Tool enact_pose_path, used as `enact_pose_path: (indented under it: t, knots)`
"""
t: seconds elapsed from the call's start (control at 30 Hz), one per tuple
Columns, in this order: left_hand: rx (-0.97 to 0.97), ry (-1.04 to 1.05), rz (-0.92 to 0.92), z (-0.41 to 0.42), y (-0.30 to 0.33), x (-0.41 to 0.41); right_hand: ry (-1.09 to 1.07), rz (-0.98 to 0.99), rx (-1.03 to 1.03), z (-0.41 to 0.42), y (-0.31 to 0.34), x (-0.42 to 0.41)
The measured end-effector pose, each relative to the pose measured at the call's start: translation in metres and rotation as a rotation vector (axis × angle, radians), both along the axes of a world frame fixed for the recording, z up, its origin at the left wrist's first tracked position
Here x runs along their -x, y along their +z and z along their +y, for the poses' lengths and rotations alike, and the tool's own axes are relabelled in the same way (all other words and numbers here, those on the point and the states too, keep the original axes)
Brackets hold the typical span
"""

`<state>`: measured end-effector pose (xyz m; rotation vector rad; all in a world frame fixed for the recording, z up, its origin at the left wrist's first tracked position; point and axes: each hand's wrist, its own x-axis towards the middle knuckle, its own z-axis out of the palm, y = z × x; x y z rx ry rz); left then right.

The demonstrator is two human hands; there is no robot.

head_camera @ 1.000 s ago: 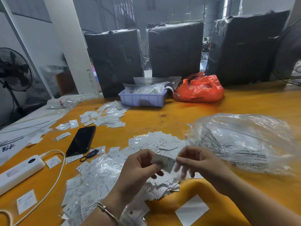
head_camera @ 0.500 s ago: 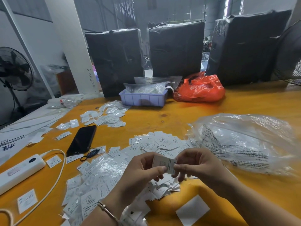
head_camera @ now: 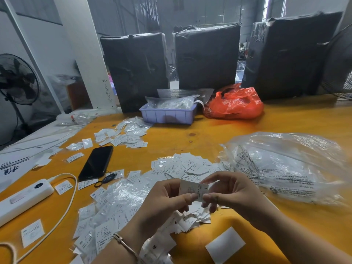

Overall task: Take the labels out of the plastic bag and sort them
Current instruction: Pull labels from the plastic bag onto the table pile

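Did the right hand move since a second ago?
Yes. The right hand moved left, away from the big clear plastic bag, and now pinches the label together with the left hand.

Both forearms are bare, with no sleeves in view. A thin metal bangle (head_camera: 124,244) circles the wrist of the left hand (head_camera: 162,204).

Bare counter (head_camera: 200,141) lies open toward twelve o'clock. Scattered labels (head_camera: 182,166) and a phone (head_camera: 96,162) crowd ten o'clock; the clear plastic bag (head_camera: 289,164) blocks two o'clock.
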<state>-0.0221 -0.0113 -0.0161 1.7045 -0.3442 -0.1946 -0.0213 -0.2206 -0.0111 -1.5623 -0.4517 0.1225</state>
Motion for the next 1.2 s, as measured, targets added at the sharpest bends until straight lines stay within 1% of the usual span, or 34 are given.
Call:
enact_pose_path:
  t: [0.17, 0.3, 0.4, 0.53, 0.83, 0.9, 1.03, 1.2]
  knots:
    - [-0.032, 0.048, -0.022, -0.0002, -0.0015, -0.0006, -0.019, -0.079, 0.021, 0.0023, -0.0022, 0.0000]
    - [0.018, 0.005, -0.004, -0.0019, -0.0013, 0.0002, -0.055, -0.139, 0.024, 0.0033, -0.0047, -0.0014]
    - [0.059, 0.016, -0.019, -0.0027, 0.0012, 0.0016, -0.060, -0.136, 0.035, 0.0037, -0.0073, -0.0020]
    - [0.031, 0.038, -0.057, -0.0009, 0.0025, 0.0006, -0.098, -0.140, 0.053, 0.0025, -0.0059, -0.0010]
    - [0.009, 0.102, -0.129, -0.0005, 0.0009, 0.0007, -0.087, -0.173, 0.096, -0.0016, 0.0005, -0.0025]
    - [0.002, 0.110, -0.140, -0.0010, 0.0010, 0.0012, -0.079, -0.157, 0.095, -0.0016, 0.0004, -0.0024]
    - [0.015, 0.114, -0.170, -0.0002, 0.0013, 0.0025, 0.002, -0.055, 0.046, -0.0001, 0.0012, -0.0011]
    - [0.081, 0.086, -0.172, -0.0013, 0.0017, 0.0032, 0.086, -0.046, 0.109, -0.0001, -0.0018, -0.0007]
